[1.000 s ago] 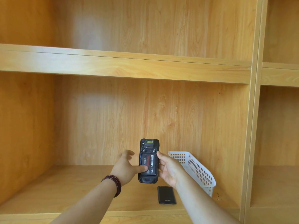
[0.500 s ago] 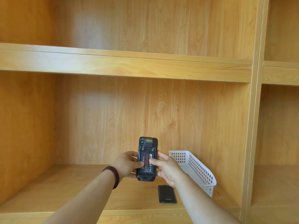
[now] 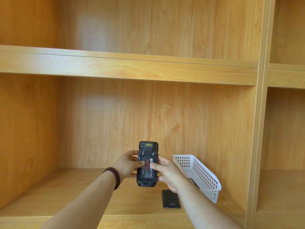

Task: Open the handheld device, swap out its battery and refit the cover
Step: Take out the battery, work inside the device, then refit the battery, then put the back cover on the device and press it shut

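I hold a black handheld device [image 3: 147, 148] upright above the shelf, its back toward me and its cover off. A battery [image 3: 147, 171] with a red label sits in the open bay. My left hand [image 3: 126, 165] grips the device's left side with its thumb on the battery. My right hand [image 3: 166, 172] grips the right side, thumb also pressed on the battery. The black cover [image 3: 170, 199] lies flat on the shelf board below my right wrist. Another dark item with a white label [image 3: 193, 182] lies in the white basket, mostly hidden.
A white perforated plastic basket [image 3: 206, 177] stands on the wooden shelf board [image 3: 66, 195] to the right of my hands. The upper shelf [image 3: 125, 66] runs overhead. A vertical divider [image 3: 257, 129] closes the compartment on the right.
Both hands closed in on the device and drew it slightly left and down. The thumbs moved onto the battery's face. The cover on the shelf has not moved.
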Demonstrator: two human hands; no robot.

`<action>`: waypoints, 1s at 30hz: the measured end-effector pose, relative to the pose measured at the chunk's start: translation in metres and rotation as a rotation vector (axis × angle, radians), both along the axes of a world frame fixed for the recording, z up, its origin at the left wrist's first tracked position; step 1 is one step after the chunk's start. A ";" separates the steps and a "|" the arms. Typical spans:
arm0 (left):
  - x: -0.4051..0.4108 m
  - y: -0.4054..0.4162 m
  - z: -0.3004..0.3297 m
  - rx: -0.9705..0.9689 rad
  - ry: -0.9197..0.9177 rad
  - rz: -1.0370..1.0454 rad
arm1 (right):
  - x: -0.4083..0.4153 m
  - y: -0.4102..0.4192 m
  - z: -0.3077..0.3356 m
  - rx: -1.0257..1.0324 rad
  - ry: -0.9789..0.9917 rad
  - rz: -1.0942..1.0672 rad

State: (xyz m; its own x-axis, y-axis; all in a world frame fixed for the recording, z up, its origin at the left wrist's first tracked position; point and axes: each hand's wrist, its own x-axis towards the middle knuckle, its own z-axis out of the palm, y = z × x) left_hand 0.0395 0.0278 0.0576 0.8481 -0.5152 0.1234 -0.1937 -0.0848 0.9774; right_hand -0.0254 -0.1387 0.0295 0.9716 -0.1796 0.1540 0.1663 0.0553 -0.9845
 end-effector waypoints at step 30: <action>-0.002 0.002 -0.003 -0.075 0.010 0.063 | -0.001 0.001 -0.023 -1.439 0.701 -0.386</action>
